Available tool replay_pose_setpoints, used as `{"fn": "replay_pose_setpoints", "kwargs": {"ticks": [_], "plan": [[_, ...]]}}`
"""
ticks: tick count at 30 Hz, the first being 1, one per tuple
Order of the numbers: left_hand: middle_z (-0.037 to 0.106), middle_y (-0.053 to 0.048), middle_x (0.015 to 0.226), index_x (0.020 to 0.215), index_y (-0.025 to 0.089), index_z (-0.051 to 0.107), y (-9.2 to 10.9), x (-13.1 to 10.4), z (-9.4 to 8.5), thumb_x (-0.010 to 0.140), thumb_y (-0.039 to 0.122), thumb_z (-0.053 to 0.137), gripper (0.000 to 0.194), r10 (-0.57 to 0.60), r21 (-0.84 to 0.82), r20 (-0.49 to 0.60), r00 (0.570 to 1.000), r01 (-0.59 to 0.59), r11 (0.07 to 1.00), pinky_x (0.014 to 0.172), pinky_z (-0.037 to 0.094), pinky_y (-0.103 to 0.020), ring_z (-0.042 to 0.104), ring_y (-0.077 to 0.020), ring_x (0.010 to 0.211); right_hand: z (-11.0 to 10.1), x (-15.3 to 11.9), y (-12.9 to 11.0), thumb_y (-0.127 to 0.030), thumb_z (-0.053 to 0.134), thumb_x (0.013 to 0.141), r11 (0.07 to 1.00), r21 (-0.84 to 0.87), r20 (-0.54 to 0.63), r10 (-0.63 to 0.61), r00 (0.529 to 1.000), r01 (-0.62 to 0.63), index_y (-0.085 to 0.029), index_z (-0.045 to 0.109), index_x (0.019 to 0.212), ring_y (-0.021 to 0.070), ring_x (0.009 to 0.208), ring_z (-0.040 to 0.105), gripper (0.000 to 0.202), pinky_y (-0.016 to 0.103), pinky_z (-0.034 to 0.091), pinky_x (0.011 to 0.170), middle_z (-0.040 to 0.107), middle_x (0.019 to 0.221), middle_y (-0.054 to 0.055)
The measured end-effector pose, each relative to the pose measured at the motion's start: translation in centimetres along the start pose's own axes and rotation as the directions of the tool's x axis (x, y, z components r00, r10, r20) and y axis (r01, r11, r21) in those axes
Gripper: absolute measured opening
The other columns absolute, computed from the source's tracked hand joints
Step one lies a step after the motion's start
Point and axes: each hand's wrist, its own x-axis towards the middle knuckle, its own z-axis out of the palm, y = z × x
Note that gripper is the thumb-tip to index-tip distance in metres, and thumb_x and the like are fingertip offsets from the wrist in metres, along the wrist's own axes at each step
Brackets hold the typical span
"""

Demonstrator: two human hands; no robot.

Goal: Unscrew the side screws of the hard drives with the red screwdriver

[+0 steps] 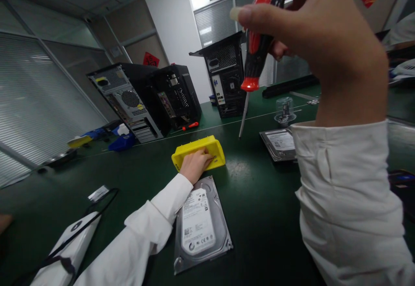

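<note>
Right hand (304, 30): fingers wrapped around a red-and-black-handled screwdriver (253, 63) with a thin metal shaft, its tip in the air, touching nothing.
Left hand (195, 165): fingers bunched inside a shallow yellow plastic tray (186, 149), beside small metal pieces (215, 159); whether they pinch one cannot be told.
Silver drive: a rectangular metal hard drive (199, 223) with a white label lies flat, label up, on the dark green table (262, 216), near the tray.
Done: the screwdriver is in hand, the tray reached.
Remaining: small pieces lie in the tray; no screw is being turned, so the work seems midway.
</note>
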Motion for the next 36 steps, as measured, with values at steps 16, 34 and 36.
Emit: {"fn": "replay_pose_setpoints", "kwargs": {"ticks": [16, 34, 36], "plan": [[0.062, -0.007, 0.105, 0.1, 0.019, 0.057, 0.0, -0.1, 0.0, 0.094, 0.033, 0.039, 0.024, -0.027, 0.037, 0.01, 1.0, 0.027, 0.999, 0.073, 0.048, -0.027, 0.064, -0.0203, 0.09, 0.2, 0.1, 0.1, -0.053, 0.054, 0.079, 0.97, -0.211, 0.063, -0.105, 0.992, 0.116, -0.017, 0.06, 0.077, 0.0046, 0.052, 0.049, 0.036, 0.016, 0.038, 0.042, 0.058, 0.072, 0.0], [0.068, -0.004, 0.092, 0.092, 0.02, 0.056, -0.7, -0.2, 0.5, 0.092, 0.033, 0.043, 0.018, -0.02, -0.06, -0.05, 0.999, 0.017, 0.998, 0.067, 0.046, -0.026, 0.065, -0.0199, 0.083, 1.5, 0.7, 0.0, -0.043, 0.054, 0.083, 0.973, -0.168, 0.199, -0.122, 0.972, 0.156, -0.016, 0.057, 0.076, 0.0063, 0.051, 0.052, 0.028, 0.017, 0.038, 0.043, 0.06, 0.073, 0.004], [0.068, -0.004, 0.092, 0.09, 0.02, 0.057, -0.7, -0.2, 0.6, 0.091, 0.033, 0.045, 0.017, -0.017, -0.065, -0.065, 0.998, 0.013, 0.998, 0.067, 0.045, -0.026, 0.065, -0.02, 0.082, 1.9, 0.9, -0.1, -0.039, 0.053, 0.085, 0.978, -0.106, 0.241, -0.152, 0.959, 0.182, -0.015, 0.057, 0.078, 0.0063, 0.053, 0.053, 0.026, 0.017, 0.04, 0.044, 0.061, 0.075, 0.004]]}}
